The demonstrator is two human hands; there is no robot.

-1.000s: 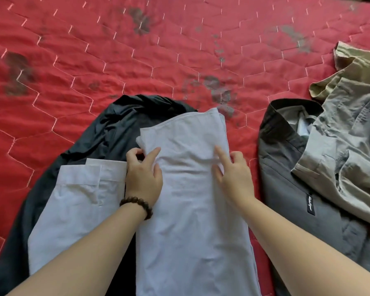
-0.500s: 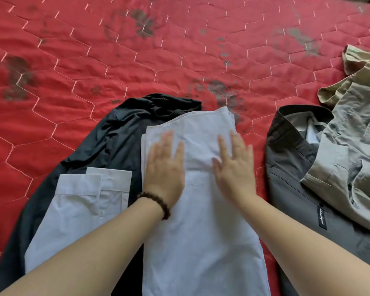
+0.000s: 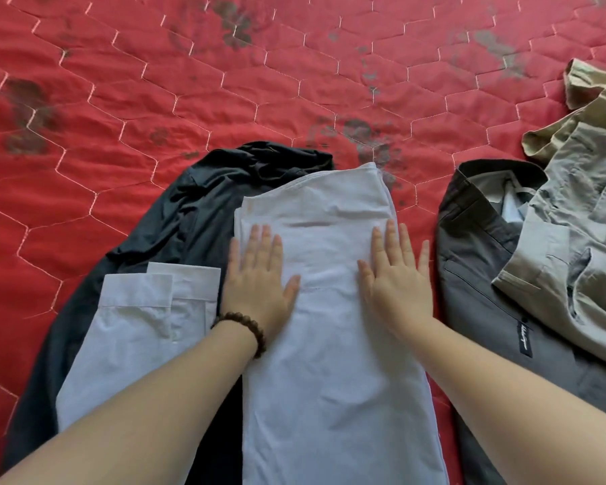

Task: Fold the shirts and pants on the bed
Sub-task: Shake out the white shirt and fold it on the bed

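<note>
left hand (image 3: 259, 278) flat, fingers spread, pressing white shirt (image 3: 329, 344); right hand (image 3: 396, 274) the same, just beside | shirt's cuffed sleeves (image 3: 147, 316) left of left hand, over dark garment (image 3: 175, 232) | grey pants (image 3: 487, 302), khaki shirt (image 3: 581, 218) right of right hand, cut off | red quilt (image 3: 224, 92) beyond

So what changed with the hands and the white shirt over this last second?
Both hands let go: a second ago the left hand and right hand pinched the folded white shirt; now they lie flat on it, fingers straight, spread further apart toward its side edges. The shirt's sleeves, the black garment, the grey trousers and the khaki clothes stayed put.
</note>
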